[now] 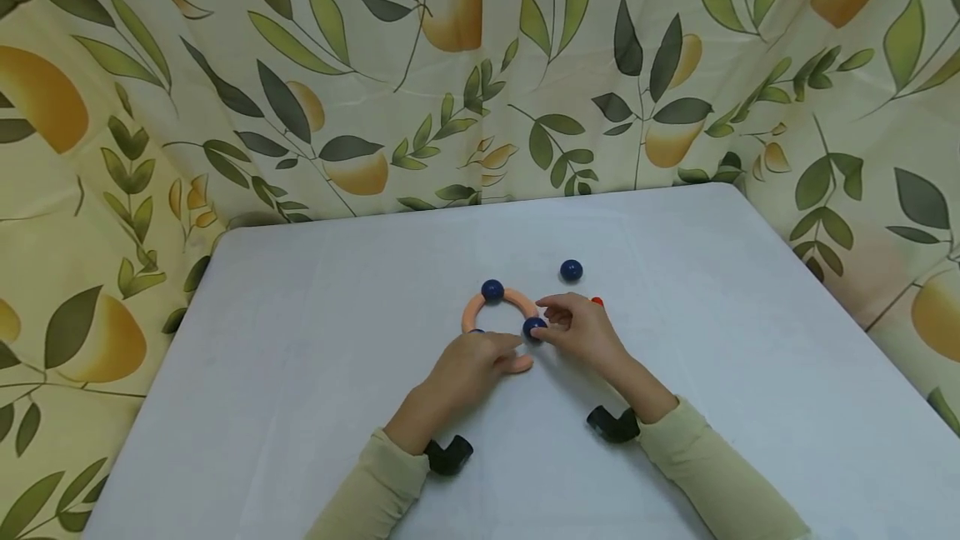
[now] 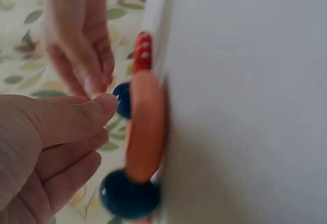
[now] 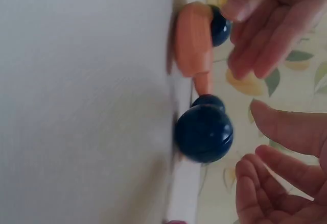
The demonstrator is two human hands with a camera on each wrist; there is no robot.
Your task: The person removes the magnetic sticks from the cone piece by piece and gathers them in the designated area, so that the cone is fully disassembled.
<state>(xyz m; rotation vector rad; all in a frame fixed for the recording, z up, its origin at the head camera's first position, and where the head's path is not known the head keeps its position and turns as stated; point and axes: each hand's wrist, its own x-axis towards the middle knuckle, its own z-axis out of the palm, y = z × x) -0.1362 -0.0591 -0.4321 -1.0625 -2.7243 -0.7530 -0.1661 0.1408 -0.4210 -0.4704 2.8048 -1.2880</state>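
Observation:
Curved orange pieces and blue balls form a ring on the white table. My left hand is over the ring's near left part, hiding some of it; an orange end shows beside its fingers. In the left wrist view its extended thumb lies along the forefinger, near a blue ball. My right hand is at the ring's right side, close over another blue ball. In the right wrist view, its thumb and fingers are parted, with nothing between them.
A loose blue ball lies beyond my right hand. A red piece, mostly hidden by that hand, shows white dots in the left wrist view. The white table meets a leaf-and-fruit patterned curtain at the back and sides.

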